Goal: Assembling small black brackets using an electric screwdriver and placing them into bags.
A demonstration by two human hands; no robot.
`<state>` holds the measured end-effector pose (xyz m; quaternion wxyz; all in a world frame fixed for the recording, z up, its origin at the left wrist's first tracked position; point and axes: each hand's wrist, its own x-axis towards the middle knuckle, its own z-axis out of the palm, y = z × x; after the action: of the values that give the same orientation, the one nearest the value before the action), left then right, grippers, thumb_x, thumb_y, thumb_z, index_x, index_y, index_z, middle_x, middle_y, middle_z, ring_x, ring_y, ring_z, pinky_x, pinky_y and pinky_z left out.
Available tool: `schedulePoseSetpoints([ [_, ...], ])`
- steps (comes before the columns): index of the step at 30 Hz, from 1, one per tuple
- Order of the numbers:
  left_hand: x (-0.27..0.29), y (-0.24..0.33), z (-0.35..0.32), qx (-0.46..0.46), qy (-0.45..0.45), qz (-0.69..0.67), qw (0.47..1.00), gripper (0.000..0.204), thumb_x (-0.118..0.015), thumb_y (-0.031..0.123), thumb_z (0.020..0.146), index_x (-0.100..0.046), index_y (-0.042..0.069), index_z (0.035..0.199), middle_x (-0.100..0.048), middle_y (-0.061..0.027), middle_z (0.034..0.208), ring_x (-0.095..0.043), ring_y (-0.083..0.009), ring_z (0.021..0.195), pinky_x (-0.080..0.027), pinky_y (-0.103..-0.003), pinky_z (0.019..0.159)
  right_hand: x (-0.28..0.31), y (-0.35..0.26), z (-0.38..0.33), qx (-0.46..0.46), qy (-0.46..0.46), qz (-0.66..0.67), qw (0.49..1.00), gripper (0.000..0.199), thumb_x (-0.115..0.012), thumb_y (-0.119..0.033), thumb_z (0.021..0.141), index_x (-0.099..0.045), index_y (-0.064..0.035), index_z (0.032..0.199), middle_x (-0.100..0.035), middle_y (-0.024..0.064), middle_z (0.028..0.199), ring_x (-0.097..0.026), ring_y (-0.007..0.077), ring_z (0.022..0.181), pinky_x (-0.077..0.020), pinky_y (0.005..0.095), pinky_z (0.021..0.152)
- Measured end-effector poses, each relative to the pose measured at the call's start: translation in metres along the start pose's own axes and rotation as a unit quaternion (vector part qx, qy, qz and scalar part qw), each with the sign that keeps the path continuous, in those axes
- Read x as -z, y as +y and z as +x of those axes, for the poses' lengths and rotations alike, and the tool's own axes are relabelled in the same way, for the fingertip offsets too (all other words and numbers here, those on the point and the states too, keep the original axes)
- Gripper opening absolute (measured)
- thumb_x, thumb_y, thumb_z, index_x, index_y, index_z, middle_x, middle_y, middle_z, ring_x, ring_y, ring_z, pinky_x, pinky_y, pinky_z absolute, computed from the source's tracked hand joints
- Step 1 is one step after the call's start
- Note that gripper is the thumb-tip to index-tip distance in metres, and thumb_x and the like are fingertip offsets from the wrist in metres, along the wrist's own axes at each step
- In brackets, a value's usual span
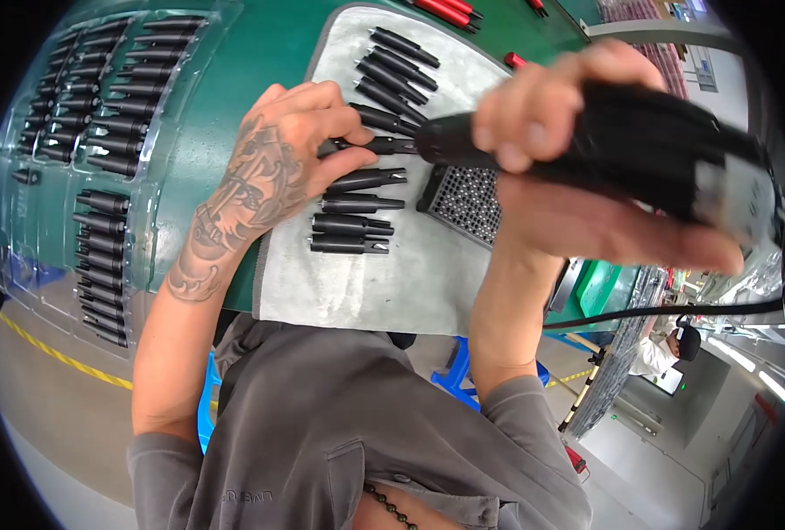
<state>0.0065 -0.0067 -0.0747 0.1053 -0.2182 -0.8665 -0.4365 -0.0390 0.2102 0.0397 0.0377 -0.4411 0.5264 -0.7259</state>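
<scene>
My left hand, with a tattooed forearm, pinches a slim black cylindrical part just above the grey-white mat. Wrapped around a thick black electric screwdriver is my right hand, slightly blurred. The driver lies nearly level, its nose at the notched right end of the held part; whether they touch I cannot tell. Similar black parts lie on the mat in a column, one group beyond my left hand and another nearer me.
A black box with a perforated grid top sits on the mat, partly under my right hand. Clear plastic trays of black parts stand at left. Red-handled tools lie at the back. A black cable crosses at right; a person is farther off.
</scene>
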Motion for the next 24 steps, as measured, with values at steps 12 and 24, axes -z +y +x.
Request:
schedulePoseSetpoints([
  [12,-0.001,0.004,0.001,0.039,-0.006,-0.034,0.999,0.013,-0.081,0.015,0.077,-0.072,0.008,0.082,-0.053,0.0038,0.079,-0.043,-0.0112,0.067,-0.036,-0.025,0.072,0.022,-0.013,-0.035,0.022,0.109,-0.026,0.993,0.114,-0.033,-0.102,0.065,-0.062,-0.0031,0.115,-0.057,0.0038,0.067,-0.05,0.0134,0.049,-0.0417,0.0307,0.046],
  [24,-0.002,0.002,0.002,0.025,0.004,-0.03,0.999,0.016,-0.079,0.018,0.079,-0.067,0.008,0.079,-0.051,0.0042,0.076,-0.044,-0.0112,0.063,-0.036,-0.025,0.073,0.025,-0.005,-0.039,0.008,0.145,-0.012,0.989,0.115,-0.032,-0.102,0.065,-0.062,-0.0028,0.114,-0.057,0.0042,0.065,-0.05,0.0136,0.048,-0.0423,0.0307,0.045],
])
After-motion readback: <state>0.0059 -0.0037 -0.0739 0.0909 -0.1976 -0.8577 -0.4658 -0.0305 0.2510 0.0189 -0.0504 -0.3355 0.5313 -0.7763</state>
